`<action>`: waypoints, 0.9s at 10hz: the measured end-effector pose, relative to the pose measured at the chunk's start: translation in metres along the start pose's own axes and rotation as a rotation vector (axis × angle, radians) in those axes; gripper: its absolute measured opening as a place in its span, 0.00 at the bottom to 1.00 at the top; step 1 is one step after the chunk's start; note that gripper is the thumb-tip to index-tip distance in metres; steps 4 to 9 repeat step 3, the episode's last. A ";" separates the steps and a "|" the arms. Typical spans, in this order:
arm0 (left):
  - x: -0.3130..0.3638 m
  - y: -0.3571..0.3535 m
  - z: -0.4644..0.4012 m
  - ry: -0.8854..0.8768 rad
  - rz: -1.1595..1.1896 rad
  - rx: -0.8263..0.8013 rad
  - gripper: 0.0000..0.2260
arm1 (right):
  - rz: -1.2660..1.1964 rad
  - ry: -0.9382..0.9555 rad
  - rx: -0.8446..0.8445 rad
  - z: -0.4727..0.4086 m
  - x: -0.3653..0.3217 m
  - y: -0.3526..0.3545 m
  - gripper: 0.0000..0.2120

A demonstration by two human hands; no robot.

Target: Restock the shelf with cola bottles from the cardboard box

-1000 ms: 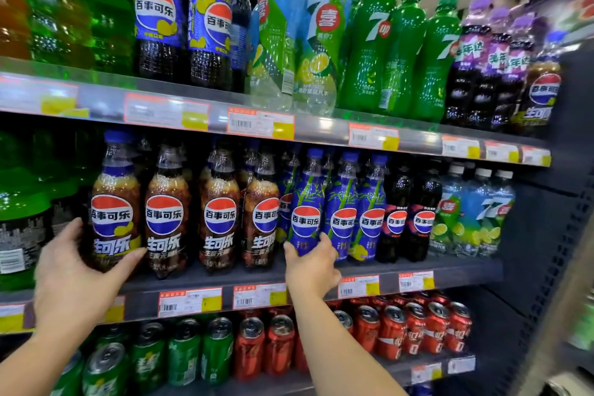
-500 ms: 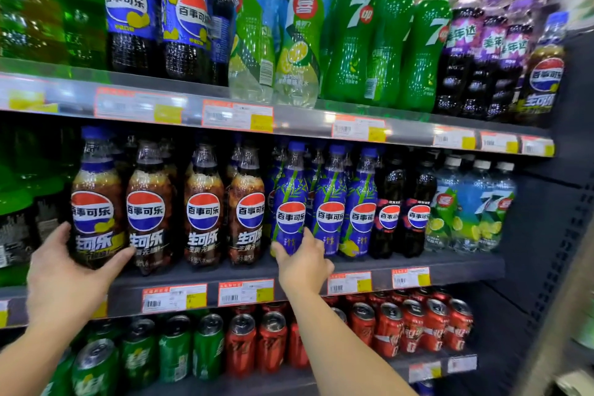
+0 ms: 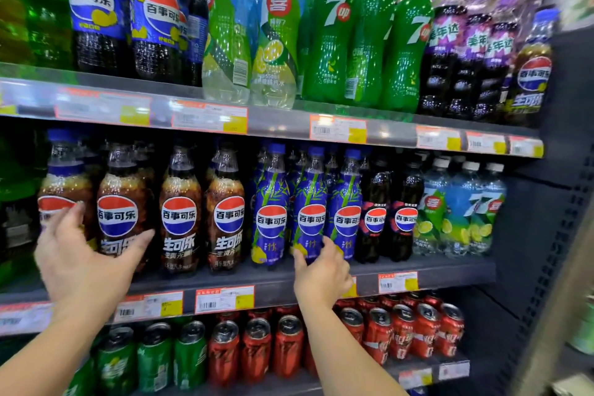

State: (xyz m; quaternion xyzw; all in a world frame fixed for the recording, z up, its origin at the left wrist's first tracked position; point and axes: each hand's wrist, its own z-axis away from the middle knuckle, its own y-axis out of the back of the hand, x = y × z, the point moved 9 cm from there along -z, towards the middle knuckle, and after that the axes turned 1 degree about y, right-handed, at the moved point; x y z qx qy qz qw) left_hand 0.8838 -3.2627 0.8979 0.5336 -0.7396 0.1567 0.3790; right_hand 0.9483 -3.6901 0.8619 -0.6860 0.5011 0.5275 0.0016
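both hands squaring up the front row of cola on the middle shelf

the bottles on the grey metal middle shelf (image 3: 434, 270) stand upright at the front lip with their round logos facing out, which looks like deliberate facing: the stock reads at a glance and the row sits flush with the price tags below. both hands are placed low on bottles, near the base, where a nudge slides or turns a bottle without tipping it, i judge.

the left hand (image 3: 80, 264) is spread wide. its fingers (image 3: 69, 219) lie across the label of the leftmost brown cola bottle with the blue cap (image 3: 61, 190), and the thumb reaches over to the lower label of the neighbouring brown cola bottle with the clear neck (image 3: 119, 199). it touches both and does not wrap fully around either.

the right hand (image 3: 321, 276) is narrower. its fingertips (image 3: 328, 243) and thumb pinch lightly at the foot of the blue bamboo-print cola bottle (image 3: 310, 202), the middle of three alike. the grasp is loose, more a steadying touch than a lift.

the cardboard box is not in view.
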 end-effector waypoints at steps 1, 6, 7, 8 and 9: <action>0.025 0.009 0.010 -0.061 -0.099 0.032 0.46 | -0.024 -0.003 -0.021 -0.001 0.002 -0.003 0.31; 0.046 0.013 0.023 -0.048 -0.158 -0.067 0.42 | -0.039 -0.012 0.005 -0.004 0.005 0.000 0.30; 0.046 0.013 0.023 -0.048 -0.158 -0.067 0.42 | -0.039 -0.012 0.005 -0.004 0.005 0.000 0.30; 0.046 0.013 0.023 -0.048 -0.158 -0.067 0.42 | -0.039 -0.012 0.005 -0.004 0.005 0.000 0.30; 0.046 0.013 0.023 -0.048 -0.158 -0.067 0.42 | -0.039 -0.012 0.005 -0.004 0.005 0.000 0.30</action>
